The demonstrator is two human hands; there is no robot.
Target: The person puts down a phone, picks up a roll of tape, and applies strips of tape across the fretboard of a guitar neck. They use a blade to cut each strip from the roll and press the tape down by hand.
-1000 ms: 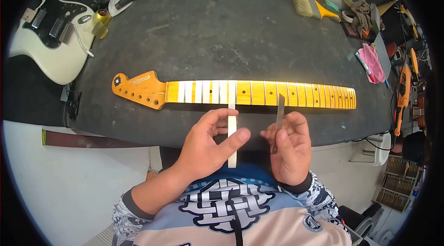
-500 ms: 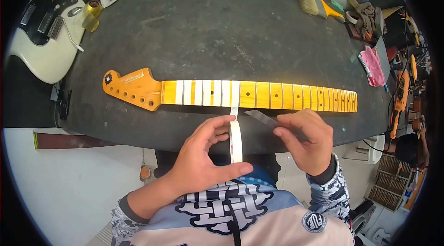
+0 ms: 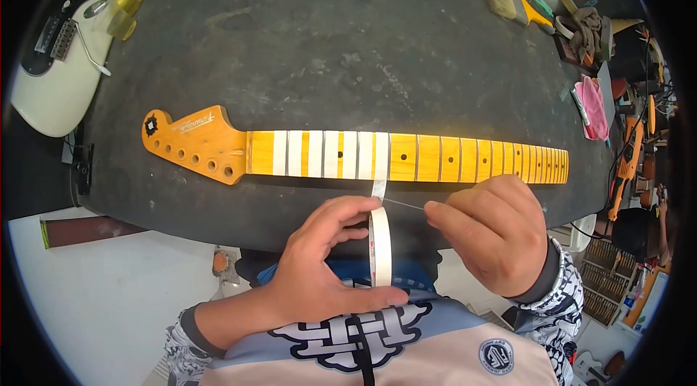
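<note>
An orange-yellow guitar neck (image 3: pixel 435 159) lies across the dark table, headstock to the left, with several white tape strips over its left frets. My left hand (image 3: pixel 312 259) holds a roll of masking tape (image 3: pixel 381 248) between thumb and fingers. From the roll, a tape end runs up onto the neck. My right hand (image 3: pixel 494 233) pinches a thin blade (image 3: pixel 404 204), seen nearly edge-on, with its tip at the tape between roll and neck.
A white guitar body (image 3: pixel 54 85) lies at the left. At the upper right are a wide paintbrush (image 3: pixel 508 0), a brown rag (image 3: pixel 585 32) and a pink cloth (image 3: pixel 592 107). The dark table's (image 3: pixel 254 67) front edge runs just below the neck.
My right hand has turned and brought the blade to the tape; the blade now shows edge-on. The neck appears slightly lower and larger in view. My left hand still holds the roll.
</note>
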